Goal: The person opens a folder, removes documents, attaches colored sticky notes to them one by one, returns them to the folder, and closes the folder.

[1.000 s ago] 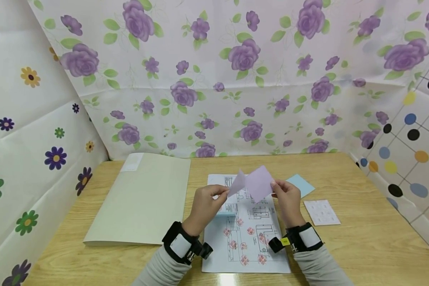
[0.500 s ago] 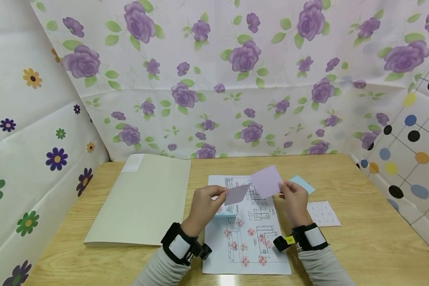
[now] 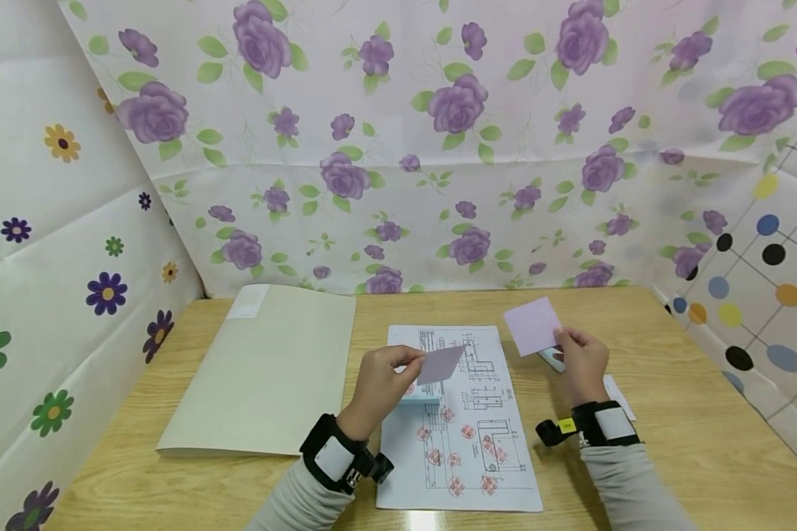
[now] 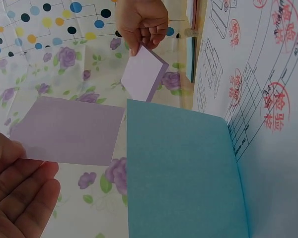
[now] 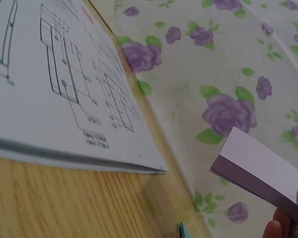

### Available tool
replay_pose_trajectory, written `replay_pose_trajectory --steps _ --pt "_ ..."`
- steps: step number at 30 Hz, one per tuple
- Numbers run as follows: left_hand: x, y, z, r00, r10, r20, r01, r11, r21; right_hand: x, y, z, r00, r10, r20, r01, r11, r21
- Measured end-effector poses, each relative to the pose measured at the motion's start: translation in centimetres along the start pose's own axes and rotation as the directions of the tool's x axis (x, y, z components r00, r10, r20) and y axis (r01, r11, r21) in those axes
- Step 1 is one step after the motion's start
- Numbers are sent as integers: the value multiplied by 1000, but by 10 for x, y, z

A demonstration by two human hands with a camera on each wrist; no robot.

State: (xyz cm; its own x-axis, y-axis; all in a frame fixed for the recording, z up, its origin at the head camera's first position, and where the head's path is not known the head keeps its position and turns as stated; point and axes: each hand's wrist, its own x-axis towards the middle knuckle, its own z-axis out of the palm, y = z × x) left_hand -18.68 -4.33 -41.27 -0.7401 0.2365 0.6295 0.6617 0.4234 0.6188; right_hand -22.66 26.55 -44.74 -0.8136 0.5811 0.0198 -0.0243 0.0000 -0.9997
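My left hand (image 3: 387, 383) pinches a single purple sticky note (image 3: 440, 365) by its edge, above a stack of printed drawings (image 3: 398, 483). In the left wrist view the note (image 4: 69, 131) hangs between thumb and fingers. Farther right, my right hand (image 3: 583, 366) holds a purple sticky-note pad (image 3: 533, 326) by a corner; its thick side shows in the right wrist view. On the drawings, below the left hand, a blue sticky note (image 4: 184, 168) stands up from the page. A blue pad (image 3: 553, 360) lies partly hidden behind the right hand.
A large cream folder (image 3: 266, 376) with a white label lies left of the drawings. Beyond the right wrist, a white square piece (image 3: 619, 398) is mostly covered. Patterned cloth walls (image 3: 398, 221) enclose the wooden table (image 3: 697, 435) at the back and sides.
The right hand has moved right with the purple pad, away from the single note. The left hand has stayed in place, its note now tilted flatter. The blue pad and white square became more covered.
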Motion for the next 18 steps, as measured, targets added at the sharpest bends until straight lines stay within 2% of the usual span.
replay_pose_trajectory --steps 4,9,18 --pt "0 -1 1 1000 -7 -2 7 1000 -2 12 1 -7 1000 20 -18 -20 1000 9" --pt "-1 -2 1 1000 -5 -7 5 1000 -2 24 2 -14 999 48 -11 -49 994 -103" --pt "-2 0 1 999 -31 -14 31 999 -15 43 14 -19 979 203 19 -195 959 -205"
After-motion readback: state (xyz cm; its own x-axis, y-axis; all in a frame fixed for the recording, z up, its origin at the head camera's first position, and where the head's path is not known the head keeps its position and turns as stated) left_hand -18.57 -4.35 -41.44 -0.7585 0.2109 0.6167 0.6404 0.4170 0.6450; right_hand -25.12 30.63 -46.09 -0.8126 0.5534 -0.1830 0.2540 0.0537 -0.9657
